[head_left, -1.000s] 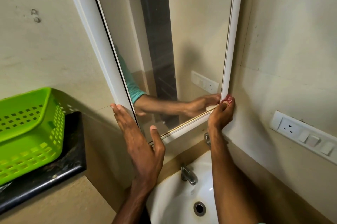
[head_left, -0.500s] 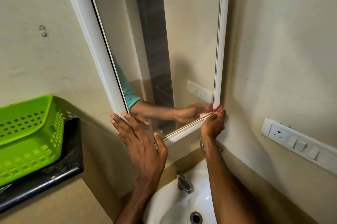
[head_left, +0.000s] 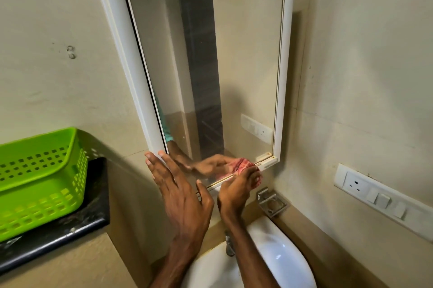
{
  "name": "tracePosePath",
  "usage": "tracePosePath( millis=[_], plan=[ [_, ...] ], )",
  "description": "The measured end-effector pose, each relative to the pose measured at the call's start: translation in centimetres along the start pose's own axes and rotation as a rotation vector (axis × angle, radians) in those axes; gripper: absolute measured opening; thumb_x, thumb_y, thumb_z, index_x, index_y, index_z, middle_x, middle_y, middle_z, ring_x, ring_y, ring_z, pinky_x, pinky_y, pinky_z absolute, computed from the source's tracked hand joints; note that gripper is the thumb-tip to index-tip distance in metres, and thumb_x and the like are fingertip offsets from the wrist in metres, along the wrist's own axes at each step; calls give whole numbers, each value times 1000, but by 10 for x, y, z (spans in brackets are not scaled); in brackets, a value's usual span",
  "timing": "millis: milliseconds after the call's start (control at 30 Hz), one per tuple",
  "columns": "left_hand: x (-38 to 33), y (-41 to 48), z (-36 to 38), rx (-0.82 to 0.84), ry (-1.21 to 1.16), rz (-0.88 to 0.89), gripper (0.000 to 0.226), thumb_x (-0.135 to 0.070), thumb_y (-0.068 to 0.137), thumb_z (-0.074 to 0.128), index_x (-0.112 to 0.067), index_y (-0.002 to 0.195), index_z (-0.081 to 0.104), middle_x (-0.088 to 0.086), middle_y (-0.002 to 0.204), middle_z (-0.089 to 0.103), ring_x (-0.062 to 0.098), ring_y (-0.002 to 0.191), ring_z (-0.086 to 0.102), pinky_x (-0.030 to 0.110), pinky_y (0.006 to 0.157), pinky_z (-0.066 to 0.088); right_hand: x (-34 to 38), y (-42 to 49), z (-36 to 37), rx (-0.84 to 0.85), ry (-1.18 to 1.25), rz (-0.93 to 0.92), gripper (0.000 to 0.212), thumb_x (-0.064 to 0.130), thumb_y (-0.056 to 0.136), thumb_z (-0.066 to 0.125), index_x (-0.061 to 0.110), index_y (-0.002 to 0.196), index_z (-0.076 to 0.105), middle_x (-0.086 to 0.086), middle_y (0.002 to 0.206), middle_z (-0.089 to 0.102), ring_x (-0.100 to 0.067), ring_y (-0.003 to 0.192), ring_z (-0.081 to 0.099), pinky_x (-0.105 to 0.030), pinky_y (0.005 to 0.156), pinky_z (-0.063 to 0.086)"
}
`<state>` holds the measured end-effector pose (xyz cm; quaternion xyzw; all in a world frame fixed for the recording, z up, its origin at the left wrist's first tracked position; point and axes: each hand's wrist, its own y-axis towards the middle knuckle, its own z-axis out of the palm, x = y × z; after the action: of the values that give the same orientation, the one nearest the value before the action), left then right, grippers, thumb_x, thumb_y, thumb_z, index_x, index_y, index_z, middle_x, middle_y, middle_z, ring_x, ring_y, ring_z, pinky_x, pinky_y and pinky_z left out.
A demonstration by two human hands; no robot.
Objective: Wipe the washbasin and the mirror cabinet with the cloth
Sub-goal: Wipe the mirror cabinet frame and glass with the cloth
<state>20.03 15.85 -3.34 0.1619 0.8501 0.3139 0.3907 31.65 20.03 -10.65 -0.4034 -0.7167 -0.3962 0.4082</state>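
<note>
The white-framed mirror cabinet (head_left: 121, 29) hangs on the beige wall above the white washbasin (head_left: 288, 262). My left hand (head_left: 180, 194) lies flat with straight fingers against the cabinet's lower left corner. My right hand (head_left: 236, 191) grips a bunched red patterned cloth (head_left: 256, 176) and presses it on the bottom rail of the frame, a little right of its middle. The mirror glass reflects the cloth and both hands. A metal tap (head_left: 229, 248) shows between my forearms at the basin's back.
A green perforated plastic basket (head_left: 39, 177) sits on a black counter (head_left: 70, 233) at the left. A metal holder (head_left: 271, 203) is fixed to the wall under the cabinet's right corner. A white switch and socket panel (head_left: 379, 196) runs along the right wall.
My right hand has slid the cloth leftward from the frame's lower right corner along the bottom rail. The view has tilted up, showing the cabinet's top. My left hand stays on the lower left corner.
</note>
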Motion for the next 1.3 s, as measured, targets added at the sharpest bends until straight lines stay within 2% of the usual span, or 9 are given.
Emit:
tracePosePath(
  millis=[100,267,400,500,667,867,1100,1200,1300],
  plan=[
    [3,-1,0,8,5,-1,118,-23,86,70,-23,158,-23,2,167,-27,29,158,-15,57,104,52,-5,-2,5,26,-102,-95,94,2,87,72,-2,162,16,-24,170,17,-40,159,14,-53,129,24],
    [7,-2,-4,8,34,30,110,-21,90,66,-22,160,-20,2,169,-24,29,158,-11,52,105,53,-12,15,-2,-53,-89,-98,92,-3,87,74,2,163,21,-20,170,23,-37,159,20,-55,125,32],
    [9,-3,-9,21,-39,62,100,-18,94,60,-17,161,-14,3,169,-22,26,159,-8,21,114,26,1,-6,2,-13,-28,-118,82,1,93,68,4,162,24,-21,168,28,-38,157,25,-55,121,38],
    [5,-3,-17,-11,-152,63,78,-47,100,31,-11,162,1,3,170,-16,20,159,-8,3,115,9,22,-38,-6,74,78,-231,79,3,96,65,10,163,24,-18,167,32,-37,155,32,-56,119,41],
    [16,-4,-25,-93,-285,76,72,-1,98,46,-14,162,17,-2,172,7,13,159,11,42,128,21,90,-39,-50,-23,477,-372,62,1,103,46,10,162,29,-12,167,35,-30,154,34,-54,121,40],
    [13,14,-47,-197,-362,58,60,-4,103,45,-16,159,27,-2,163,34,14,148,38,48,117,39,109,-26,-65,-13,517,-879,56,2,105,47,-5,158,29,-22,167,31,-37,156,29,-57,122,36],
    [20,35,-60,-206,-362,99,60,6,96,49,-14,153,43,-1,151,52,10,138,49,46,109,48,40,-29,-42,209,58,-1416,76,-1,98,60,9,163,23,-11,172,23,-31,159,24,-61,125,27],
    [20,31,-59,-193,-384,94,65,9,95,47,-14,154,41,-4,154,49,4,142,44,45,113,47,-13,-31,-14,256,-240,-1484,77,34,101,63,18,165,23,1,176,6,-22,163,6,-51,130,9],
    [19,27,-60,-178,-378,87,65,10,95,46,-13,156,39,-5,156,46,2,144,41,38,117,44,-39,-32,-2,308,-317,-1468,69,47,104,47,21,164,27,5,176,2,-19,163,1,-54,126,14]
  ],
)
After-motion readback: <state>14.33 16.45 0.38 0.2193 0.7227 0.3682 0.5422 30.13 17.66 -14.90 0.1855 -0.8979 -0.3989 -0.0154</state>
